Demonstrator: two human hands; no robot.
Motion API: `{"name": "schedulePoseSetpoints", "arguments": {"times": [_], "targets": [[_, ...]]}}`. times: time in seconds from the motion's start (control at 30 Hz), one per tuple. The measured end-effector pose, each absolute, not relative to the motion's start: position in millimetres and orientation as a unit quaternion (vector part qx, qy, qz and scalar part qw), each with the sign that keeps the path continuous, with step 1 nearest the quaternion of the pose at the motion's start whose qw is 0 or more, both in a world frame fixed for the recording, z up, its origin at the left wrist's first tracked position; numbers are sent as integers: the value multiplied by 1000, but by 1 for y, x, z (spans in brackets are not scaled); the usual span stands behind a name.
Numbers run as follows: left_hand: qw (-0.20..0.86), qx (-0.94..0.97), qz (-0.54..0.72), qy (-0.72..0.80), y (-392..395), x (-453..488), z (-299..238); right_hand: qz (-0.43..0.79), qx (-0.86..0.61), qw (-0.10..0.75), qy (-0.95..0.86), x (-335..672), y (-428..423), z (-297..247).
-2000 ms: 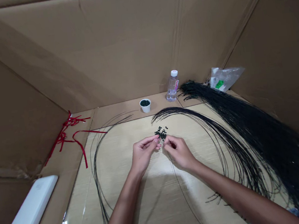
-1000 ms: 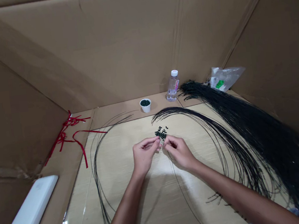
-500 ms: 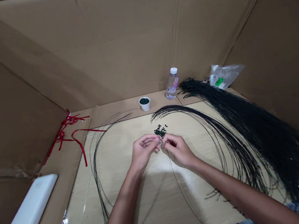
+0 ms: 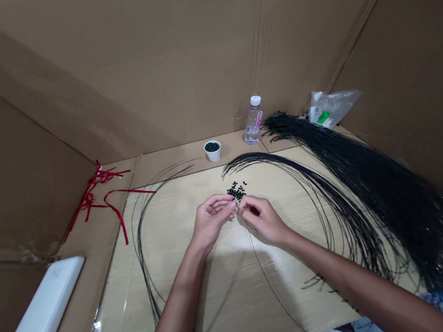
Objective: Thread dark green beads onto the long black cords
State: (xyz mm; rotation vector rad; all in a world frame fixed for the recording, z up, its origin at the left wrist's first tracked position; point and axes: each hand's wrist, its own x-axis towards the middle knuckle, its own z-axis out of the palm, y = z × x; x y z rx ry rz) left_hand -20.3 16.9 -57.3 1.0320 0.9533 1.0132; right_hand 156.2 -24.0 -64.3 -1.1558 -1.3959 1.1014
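Observation:
Over the middle of the board, my left hand (image 4: pixel 215 219) and my right hand (image 4: pixel 263 219) work fingertip to fingertip. A thin dark wire (image 4: pixel 267 283) runs from my right hand's pinched fingers down to the near edge. My left thumb and forefinger are pressed together; whatever they pinch is too small to make out. Just beyond the fingertips lies a loose pile of small dark green beads (image 4: pixel 235 190), partly hidden by the fingers. Farther back stands a white cup (image 4: pixel 213 155) filled with similar beads.
Bundled dark wires (image 4: pixel 144 239) curve at left, and another wire bundle (image 4: pixel 320 187) arcs at right. Beyond it lies a thick dark strand bundle (image 4: pixel 388 189). A bottle (image 4: pixel 254 122), a plastic bag (image 4: pixel 333 108), red ribbons (image 4: pixel 117 215) and a white device (image 4: pixel 45 306) sit around the edges.
Both hands stay together in nearly the same spot, with only slight finger movement. The whole view has shifted a little.

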Motion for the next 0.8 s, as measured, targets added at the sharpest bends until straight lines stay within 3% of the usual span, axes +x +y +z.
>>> {"name": "schedulePoseSetpoints", "arguments": {"times": [0.8], "targets": [[643,433,453,439,15,-18,-52,451,-483,476,-580,158,-24,-67]]}}
